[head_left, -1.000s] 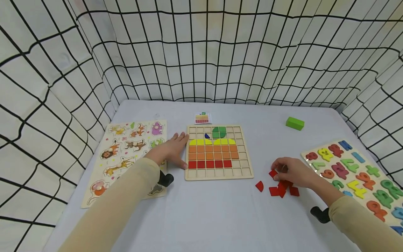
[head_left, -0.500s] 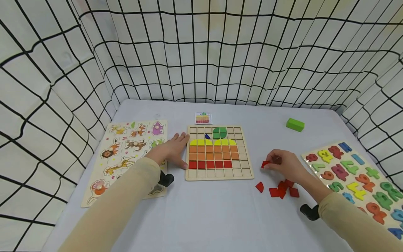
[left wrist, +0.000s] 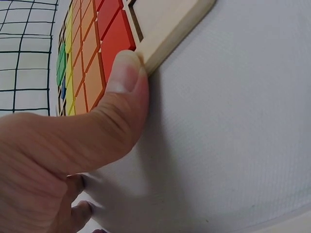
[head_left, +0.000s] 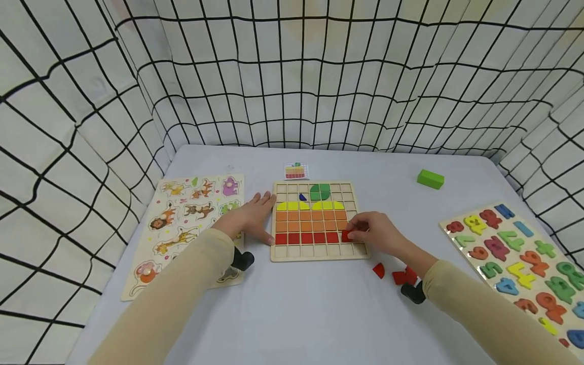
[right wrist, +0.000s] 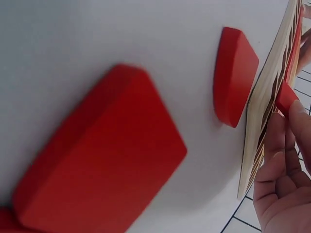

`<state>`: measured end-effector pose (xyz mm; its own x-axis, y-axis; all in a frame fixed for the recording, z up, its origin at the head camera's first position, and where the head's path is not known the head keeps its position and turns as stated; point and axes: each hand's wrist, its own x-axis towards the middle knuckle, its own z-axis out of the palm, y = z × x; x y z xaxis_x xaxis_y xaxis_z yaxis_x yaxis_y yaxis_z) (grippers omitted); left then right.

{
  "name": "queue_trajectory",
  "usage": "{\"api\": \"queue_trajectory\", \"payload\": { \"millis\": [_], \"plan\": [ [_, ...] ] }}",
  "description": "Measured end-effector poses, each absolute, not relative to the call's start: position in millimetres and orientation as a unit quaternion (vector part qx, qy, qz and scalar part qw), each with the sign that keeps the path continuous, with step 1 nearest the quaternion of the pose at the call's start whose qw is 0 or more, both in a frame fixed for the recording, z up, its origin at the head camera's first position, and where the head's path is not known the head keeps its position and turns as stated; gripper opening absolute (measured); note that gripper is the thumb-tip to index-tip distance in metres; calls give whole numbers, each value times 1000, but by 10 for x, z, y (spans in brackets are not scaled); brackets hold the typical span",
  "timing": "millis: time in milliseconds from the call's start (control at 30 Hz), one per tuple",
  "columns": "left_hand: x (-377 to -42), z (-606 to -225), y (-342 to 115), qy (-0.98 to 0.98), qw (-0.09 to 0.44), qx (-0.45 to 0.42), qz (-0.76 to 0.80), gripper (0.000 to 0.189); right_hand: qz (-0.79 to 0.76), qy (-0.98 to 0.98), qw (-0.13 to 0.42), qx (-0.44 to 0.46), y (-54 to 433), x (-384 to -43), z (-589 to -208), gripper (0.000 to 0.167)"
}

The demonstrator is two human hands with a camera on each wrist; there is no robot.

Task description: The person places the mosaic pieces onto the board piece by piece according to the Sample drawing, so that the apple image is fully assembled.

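Observation:
The wooden grid board (head_left: 315,252) lies mid-table with rows of yellow, orange and red tiles, green pieces and a small blue piece at the top. My left hand (head_left: 248,219) rests at its left edge, fingers spread. In the left wrist view, the thumb (left wrist: 125,73) presses the frame beside a red tile. My right hand (head_left: 377,233) pinches a red square tile (head_left: 345,236) at the cell to the right of the red row. The right wrist view shows this tile (right wrist: 285,97) tilted; whether it touches the cell floor, I cannot tell.
Loose red pieces (head_left: 399,278), one a quarter circle (head_left: 378,270), lie below the right forearm. An animal puzzle (head_left: 182,223) is at left, a number puzzle (head_left: 515,253) at right. A picture card (head_left: 296,171) and a green block (head_left: 430,179) sit farther back, before black netting.
My right hand has picked up a red square tile from the loose pieces and carried it left to the board. The left hand stays at the board's edge.

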<state>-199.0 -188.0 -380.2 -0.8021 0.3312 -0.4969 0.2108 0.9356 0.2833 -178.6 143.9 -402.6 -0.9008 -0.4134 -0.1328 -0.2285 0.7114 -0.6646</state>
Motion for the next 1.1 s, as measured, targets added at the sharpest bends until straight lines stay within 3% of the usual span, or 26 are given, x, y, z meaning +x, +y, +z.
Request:
{"api": "queue_trajectory", "payload": {
  "millis": [800,1100],
  "plan": [
    [-1989,-3814,-1866,943,280,138,111,120,-266,935,125,-197,1286,-1780,-4021,8],
    [-1986,-3815,-1879,944,276,145,103,120,-267,928,140,-220,1615,-1679,-3953,10]
  ]
}}
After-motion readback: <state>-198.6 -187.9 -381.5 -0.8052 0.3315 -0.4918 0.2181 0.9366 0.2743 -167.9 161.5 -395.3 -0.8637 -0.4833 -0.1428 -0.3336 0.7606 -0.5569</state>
